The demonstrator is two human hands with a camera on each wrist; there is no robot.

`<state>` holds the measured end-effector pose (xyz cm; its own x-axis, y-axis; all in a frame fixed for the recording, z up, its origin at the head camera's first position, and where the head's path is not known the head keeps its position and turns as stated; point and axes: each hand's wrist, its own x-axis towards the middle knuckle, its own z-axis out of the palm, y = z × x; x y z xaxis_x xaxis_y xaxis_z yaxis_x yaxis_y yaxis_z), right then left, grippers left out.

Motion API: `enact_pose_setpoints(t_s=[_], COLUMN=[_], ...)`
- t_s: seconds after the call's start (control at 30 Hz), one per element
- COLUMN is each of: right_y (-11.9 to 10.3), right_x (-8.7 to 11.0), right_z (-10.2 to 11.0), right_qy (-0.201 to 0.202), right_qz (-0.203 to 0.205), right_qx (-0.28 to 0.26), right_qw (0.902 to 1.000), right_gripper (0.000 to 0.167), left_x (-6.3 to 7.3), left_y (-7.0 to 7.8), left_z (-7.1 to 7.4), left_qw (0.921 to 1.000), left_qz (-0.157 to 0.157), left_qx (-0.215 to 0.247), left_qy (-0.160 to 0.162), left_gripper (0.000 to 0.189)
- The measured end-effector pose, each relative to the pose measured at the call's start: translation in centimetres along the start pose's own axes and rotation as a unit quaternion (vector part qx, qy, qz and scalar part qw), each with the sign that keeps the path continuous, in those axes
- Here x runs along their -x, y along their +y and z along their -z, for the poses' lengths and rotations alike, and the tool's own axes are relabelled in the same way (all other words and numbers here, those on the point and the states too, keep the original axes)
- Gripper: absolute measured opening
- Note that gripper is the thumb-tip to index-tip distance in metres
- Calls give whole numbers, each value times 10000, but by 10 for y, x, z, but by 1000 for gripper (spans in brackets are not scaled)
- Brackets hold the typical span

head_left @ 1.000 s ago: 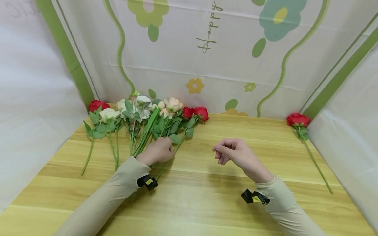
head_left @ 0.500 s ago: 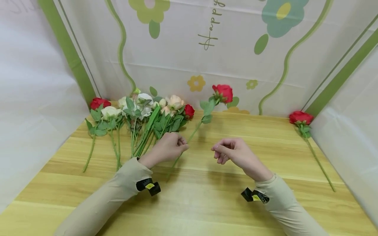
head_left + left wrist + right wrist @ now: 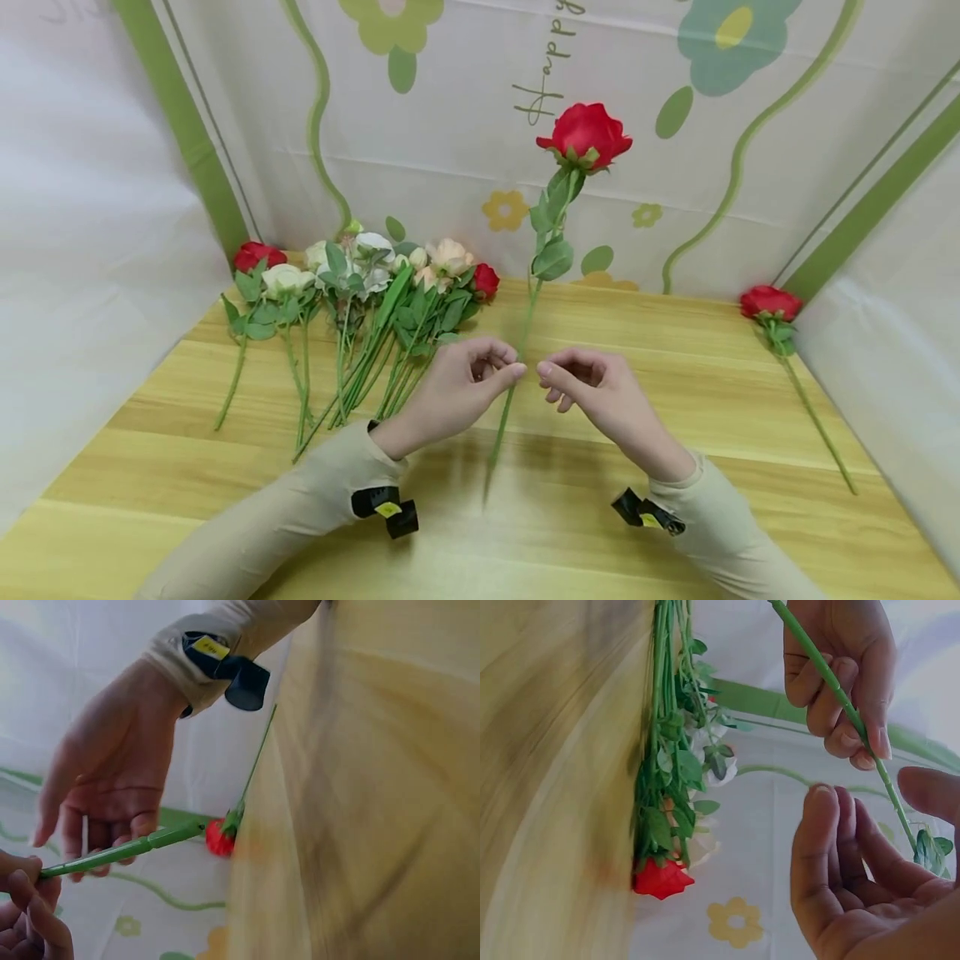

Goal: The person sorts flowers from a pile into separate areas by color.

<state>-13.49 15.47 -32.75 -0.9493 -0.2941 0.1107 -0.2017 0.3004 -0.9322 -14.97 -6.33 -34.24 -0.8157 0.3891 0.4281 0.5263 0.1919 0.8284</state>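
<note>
– Where's the red rose (image 3: 553, 260)?
– Over the bench (image 3: 525, 554), tilted, bloom (image 3: 585, 137) uppermost; the left hand's (image 3: 452, 390) grip pinches its stem (image 3: 529, 317).
– And the right hand (image 3: 602, 390)?
– Just beside that stem, its grip apart and loosely curved.
– What else?
– A bunch of flowers (image 3: 408, 318) lies leftward, 1 more rose (image 3: 771, 303) far right.

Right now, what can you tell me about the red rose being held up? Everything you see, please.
The rose is full-blown and red, with green sepals, leaves and a long, slender stem. It looks artificial, perhaps cloth and plastic. It leans slightly right of upright above the table; the left hand pinches the stem; the right hand is near, seemingly not touching.
</note>
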Motion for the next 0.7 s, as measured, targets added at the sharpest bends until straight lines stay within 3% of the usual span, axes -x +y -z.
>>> enact_pose_setpoints(t_s=[0.3,0.7], right_y=[-15,-16], right_x=[12,15], right_z=[-5,-8], right_qy=[399,431], right_qz=[898,1265], right_qx=[260,597], right_qw=[9948,9892], right_gripper=[16,6], left_x=[13,15], left_y=[9,9], left_z=[-18,-21], left_qw=[9983,9967], left_qz=[-286,-490], left_qx=[373,172], left_qy=[-350,-625], left_gripper=[5,4])
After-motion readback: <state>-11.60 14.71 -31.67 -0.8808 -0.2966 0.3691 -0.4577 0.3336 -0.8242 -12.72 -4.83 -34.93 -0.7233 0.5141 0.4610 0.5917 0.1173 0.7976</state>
